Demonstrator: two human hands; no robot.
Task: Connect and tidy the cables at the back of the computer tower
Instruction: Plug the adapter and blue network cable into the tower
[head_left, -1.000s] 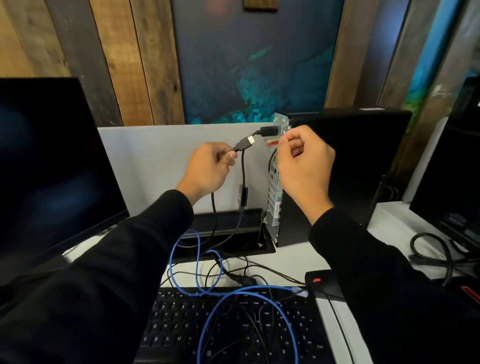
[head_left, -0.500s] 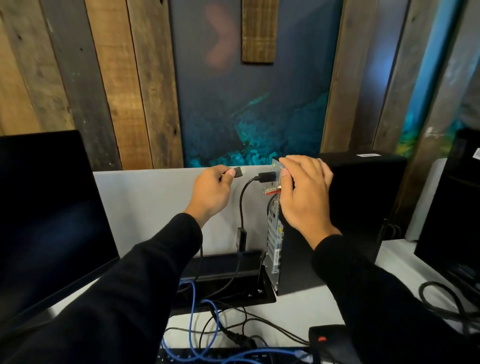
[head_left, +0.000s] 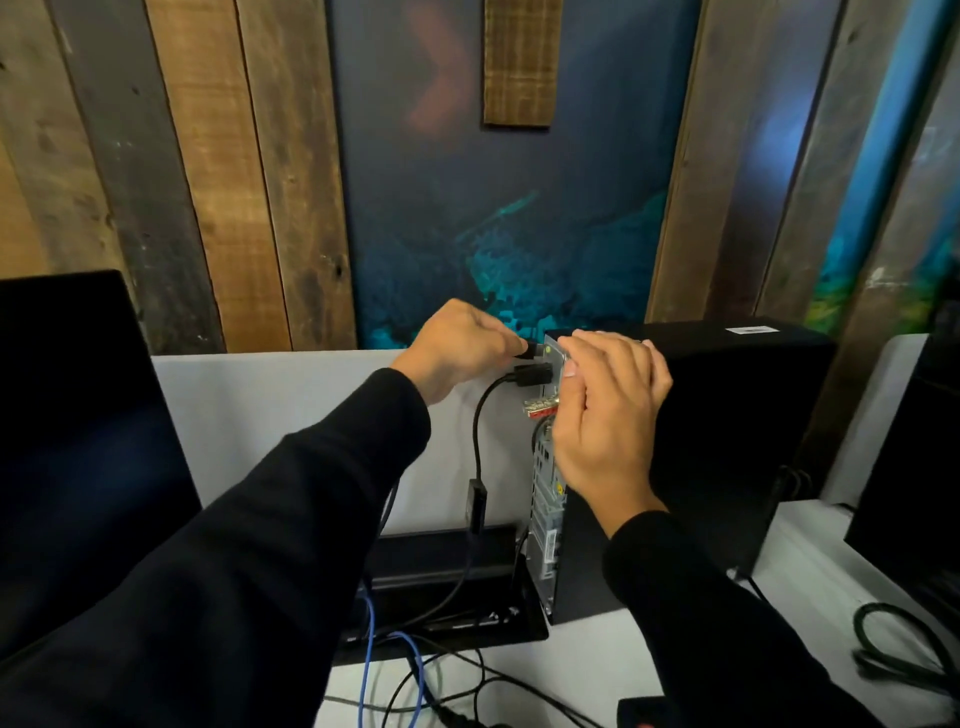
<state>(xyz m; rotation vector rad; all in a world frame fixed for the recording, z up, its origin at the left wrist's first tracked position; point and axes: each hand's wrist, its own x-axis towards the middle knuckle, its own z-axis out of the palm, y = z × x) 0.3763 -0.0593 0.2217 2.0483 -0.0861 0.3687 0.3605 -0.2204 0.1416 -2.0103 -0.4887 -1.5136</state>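
head view, the only one: computer tower (head_left: 727, 441) stands upright on the white desk (head_left: 649, 654), its grey rear panel (head_left: 545, 499) turned toward the left. left hand (head_left: 462, 345) pinches a small black plug (head_left: 531, 349) and holds it right at the top of that panel, just above a second black connector (head_left: 532, 375) that is already seated there; its cable (head_left: 477, 431) drops down past an inline block (head_left: 476, 504) into the black cable tray (head_left: 447, 587) beside the tower's foot. whether the pinched plug's tip is already inside a port cannot be told, since fingers and the other hand hide the spot. right hand (head_left: 608, 415) lies released, fingers straight and together, flat against the upper rear edge of the tower, apparently bracing it. a small red-and-metal part (head_left: 537, 408) sticks out of the panel just under the seated connector.

the step in hand looks like connecting: seating the upper plug. tidying seems not yet begun, for a blue cable (head_left: 370, 639) and several black cables (head_left: 467, 680) sprawl loose on the desk in front of the tray. the next move likely calls for lining the plug square with its port, a firm straight push while the right hand steadies the case, and care not to knock the neighbour connector just below. a dark monitor (head_left: 78, 441) stands at left.
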